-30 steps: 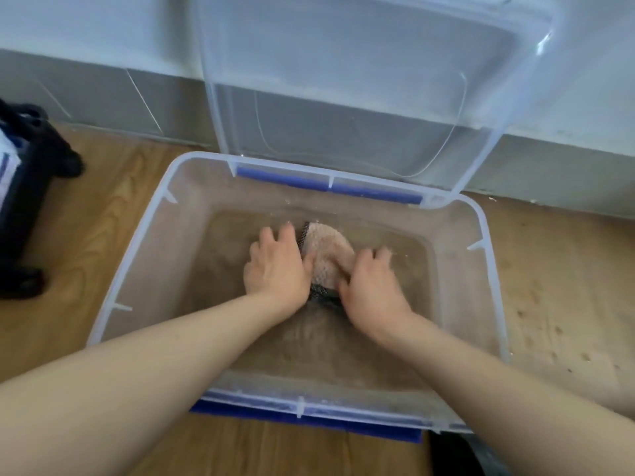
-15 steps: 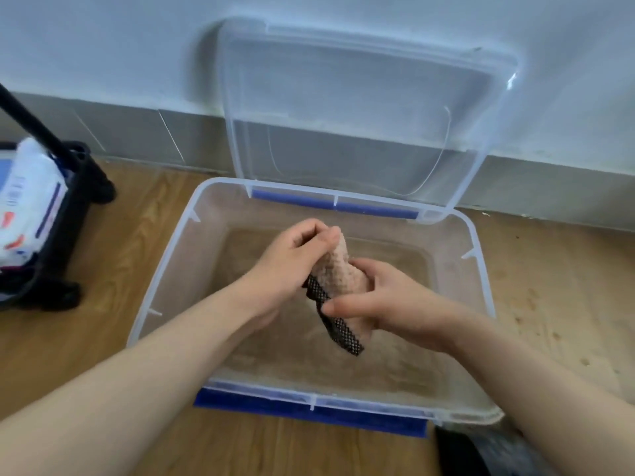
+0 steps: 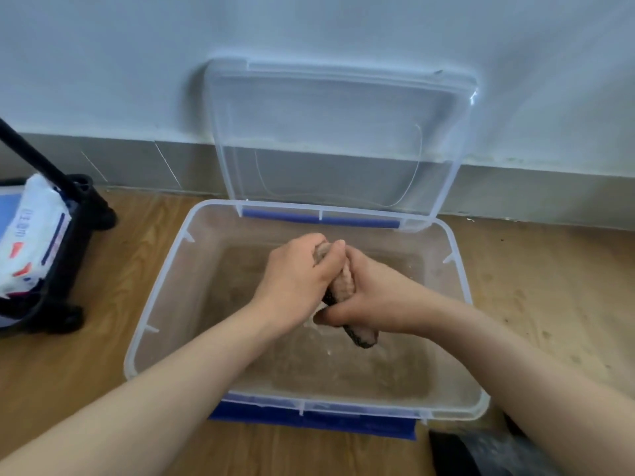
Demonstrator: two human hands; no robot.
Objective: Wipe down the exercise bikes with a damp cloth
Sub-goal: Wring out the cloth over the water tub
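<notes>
Left hand (image 3: pixel 295 276) and right hand (image 3: pixel 369 305) clench a rolled cloth (image 3: pixel 345 286) above the water-filled tub (image 3: pixel 154 304).

A pale blue-white wall (image 3: pixel 309 25) fills the upper part of the view, evenly lit with no hard shadows. Along its foot runs a grey skirting band (image 3: pixel 536 194), marked on the left by a few thin light scratches. Below it lies a wooden floor (image 3: pixel 113 280) of warm brown boards with visible grain; on the right the boards look paler and are speckled with small dark spots. At the left edge stands a black cart (image 3: pixel 68 255) with a slanting black pole, and a white packet (image 3: pixel 31 235) with red and blue print rests in it. A dark object shows at the bottom right edge, too cut off to identify.
</notes>
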